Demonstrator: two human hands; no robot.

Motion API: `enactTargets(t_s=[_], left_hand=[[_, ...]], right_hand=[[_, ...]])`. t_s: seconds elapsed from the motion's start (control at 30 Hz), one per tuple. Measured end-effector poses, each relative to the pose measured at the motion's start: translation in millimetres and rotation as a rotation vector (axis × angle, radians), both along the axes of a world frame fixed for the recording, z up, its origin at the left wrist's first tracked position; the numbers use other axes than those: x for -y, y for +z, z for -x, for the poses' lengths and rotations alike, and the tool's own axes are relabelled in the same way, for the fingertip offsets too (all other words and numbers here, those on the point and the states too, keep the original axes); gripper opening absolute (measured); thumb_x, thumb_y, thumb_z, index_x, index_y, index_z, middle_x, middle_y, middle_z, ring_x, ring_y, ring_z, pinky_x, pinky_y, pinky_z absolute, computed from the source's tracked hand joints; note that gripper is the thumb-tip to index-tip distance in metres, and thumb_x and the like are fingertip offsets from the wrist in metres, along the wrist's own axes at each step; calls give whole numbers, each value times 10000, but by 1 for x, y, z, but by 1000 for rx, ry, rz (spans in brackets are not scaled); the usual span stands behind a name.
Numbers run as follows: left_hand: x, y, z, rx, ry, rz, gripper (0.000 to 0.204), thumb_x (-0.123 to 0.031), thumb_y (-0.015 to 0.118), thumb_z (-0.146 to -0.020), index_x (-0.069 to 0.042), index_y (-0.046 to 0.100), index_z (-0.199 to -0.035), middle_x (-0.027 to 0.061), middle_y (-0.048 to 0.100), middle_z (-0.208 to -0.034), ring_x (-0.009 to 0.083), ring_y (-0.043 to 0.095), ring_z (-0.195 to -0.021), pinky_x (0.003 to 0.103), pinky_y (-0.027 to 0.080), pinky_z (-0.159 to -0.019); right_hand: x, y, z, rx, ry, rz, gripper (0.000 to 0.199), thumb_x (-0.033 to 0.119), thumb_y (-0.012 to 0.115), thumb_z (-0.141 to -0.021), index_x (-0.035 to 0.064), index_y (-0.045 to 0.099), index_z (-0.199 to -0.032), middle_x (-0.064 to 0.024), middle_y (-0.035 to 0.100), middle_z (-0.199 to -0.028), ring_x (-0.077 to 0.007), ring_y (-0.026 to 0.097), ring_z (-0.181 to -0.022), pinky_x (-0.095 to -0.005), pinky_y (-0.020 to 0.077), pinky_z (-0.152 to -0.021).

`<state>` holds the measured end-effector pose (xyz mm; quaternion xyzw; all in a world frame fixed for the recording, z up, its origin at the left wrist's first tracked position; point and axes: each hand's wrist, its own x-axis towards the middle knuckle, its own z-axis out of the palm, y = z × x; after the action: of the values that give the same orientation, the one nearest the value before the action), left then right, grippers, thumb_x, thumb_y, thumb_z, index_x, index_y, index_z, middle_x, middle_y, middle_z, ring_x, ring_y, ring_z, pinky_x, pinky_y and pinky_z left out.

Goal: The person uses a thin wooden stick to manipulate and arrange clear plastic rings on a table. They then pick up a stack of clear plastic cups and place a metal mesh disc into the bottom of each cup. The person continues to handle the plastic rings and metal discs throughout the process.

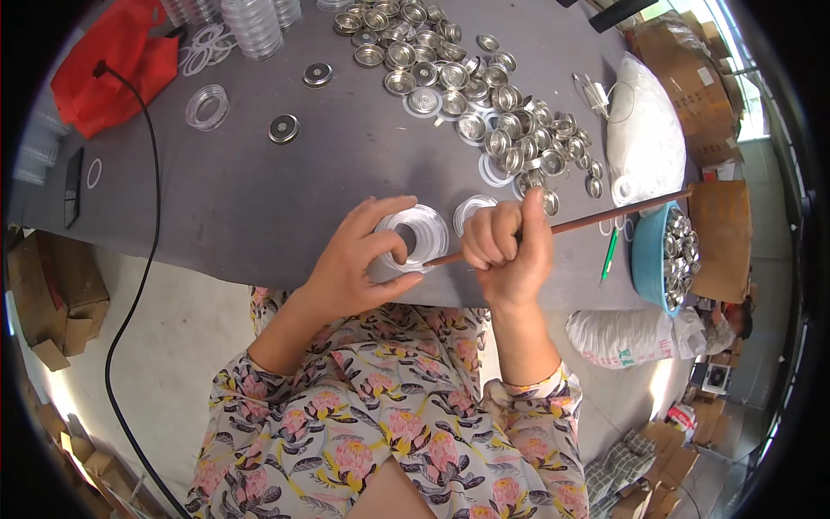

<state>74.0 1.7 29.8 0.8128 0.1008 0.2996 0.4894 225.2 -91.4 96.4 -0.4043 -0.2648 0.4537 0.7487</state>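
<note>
Near the table's front edge, my left hand curls its fingers and thumb around a stack of clear plastic rings. My right hand is closed in a fist, thumb up, around a long thin brown rod. The rod slants up to the right, and its lower left tip meets the near side of the rings. Just behind my right hand lies another clear ring piece, partly covered by the fingers.
Many small round metal cups spread over the far table, some on flat white rings. Two metal discs lie apart. A blue basin of metal parts, a green-handled tool and a white bag are right; a black cable hangs left.
</note>
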Motion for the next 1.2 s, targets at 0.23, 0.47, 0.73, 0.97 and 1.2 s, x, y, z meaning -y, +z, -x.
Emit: enactTargets(t_s=[0.23,0.47,0.73,0.97,1.2], left_hand=[[6,-12,-5,93,42,124,466,-91,746,-615,-68,473,-991,173,438,-1228,283,434,-1151,379,339,-951],[11,-19,-10,161,37,235,617,-64,731,-611,-67,385,-1122,159,426,-1211,251,412,-1158,363,319,-965],[12,-19,-9,179,52,248,622,-67,751,-617,-57,390,-1124,150,428,-1197,256,444,-1128,346,371,-930],[12,-22,-9,181,43,284,631,-78,754,-616,-52,387,-1129,150,415,-1211,249,443,-1120,350,370,-931],[12,-21,-9,169,26,309,643,-76,741,-632,-53,375,-1160,137,427,-1217,230,412,-1157,362,306,-979]], right_hand=[[-7,-18,22,-61,-22,-152,581,406,265,-962,102,275,-466,11,259,-423,-104,218,-392,-251,182,-365],[-23,-28,13,375,-141,-300,572,376,238,-968,95,265,-471,3,278,-429,-112,230,-408,-259,199,-406],[0,8,17,510,-27,65,577,377,236,-970,109,269,-460,1,275,-407,-111,226,-372,-263,190,-388],[-33,-12,28,125,-99,-90,589,391,229,-968,111,265,-451,4,255,-410,-105,200,-380,-255,173,-377],[-28,6,15,738,-38,86,538,292,321,-971,50,331,-491,-2,341,-442,-86,280,-415,-253,217,-408]])
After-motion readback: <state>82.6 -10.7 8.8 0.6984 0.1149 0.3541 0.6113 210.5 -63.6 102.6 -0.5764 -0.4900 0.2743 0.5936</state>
